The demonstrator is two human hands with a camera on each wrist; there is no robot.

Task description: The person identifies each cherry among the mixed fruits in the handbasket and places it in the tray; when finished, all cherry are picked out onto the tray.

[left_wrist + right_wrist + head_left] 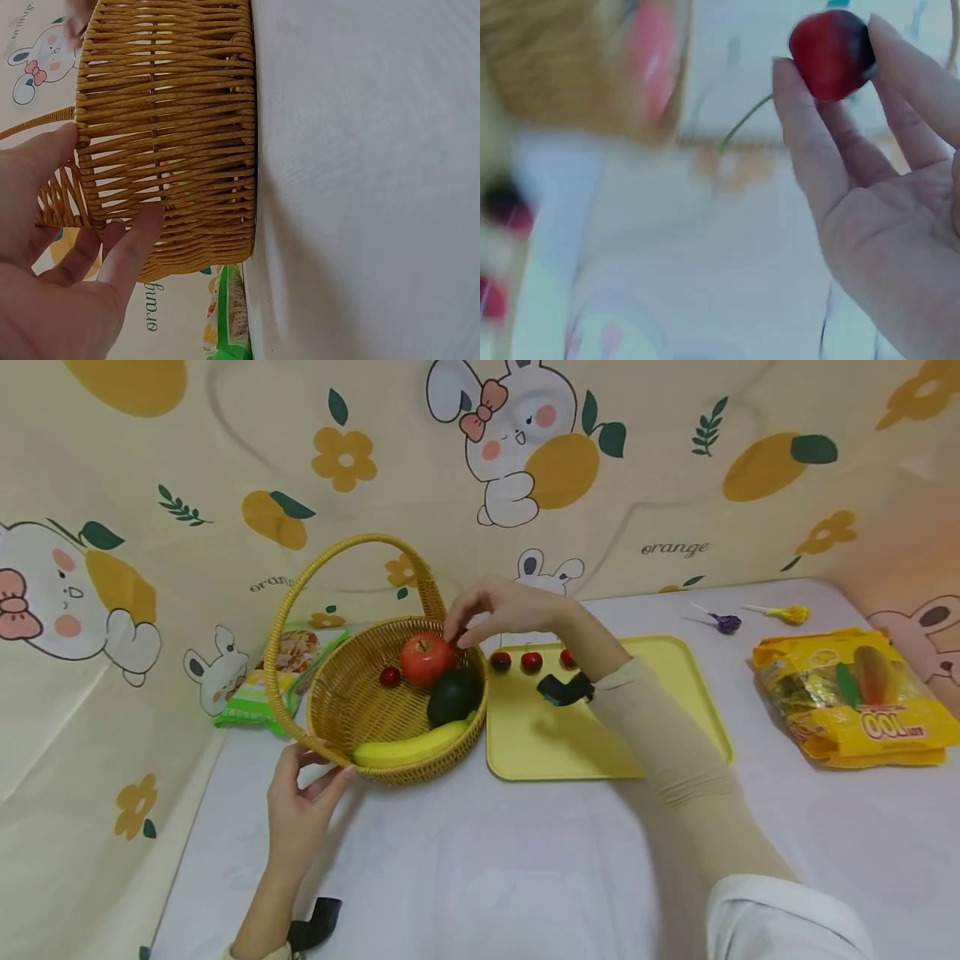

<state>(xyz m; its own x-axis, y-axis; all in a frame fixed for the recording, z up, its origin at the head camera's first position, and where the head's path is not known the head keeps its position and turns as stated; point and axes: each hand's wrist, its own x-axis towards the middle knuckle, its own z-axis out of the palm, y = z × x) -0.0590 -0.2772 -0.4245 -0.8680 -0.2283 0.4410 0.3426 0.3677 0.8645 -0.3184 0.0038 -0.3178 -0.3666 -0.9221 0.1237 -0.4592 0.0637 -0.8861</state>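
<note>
One cherry (pixel 831 56) in the right hand (pixel 517 608), seemingly over the basket (pixel 348 702).

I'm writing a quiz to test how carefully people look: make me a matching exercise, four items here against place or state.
1. right hand
2. yellow tray
3. banana
4. left hand

A. inside the basket
B. gripping the basket's rim
C. pinching a cherry
D. beneath a row of cherries

Pairs: 1-C, 2-D, 3-A, 4-B
</note>
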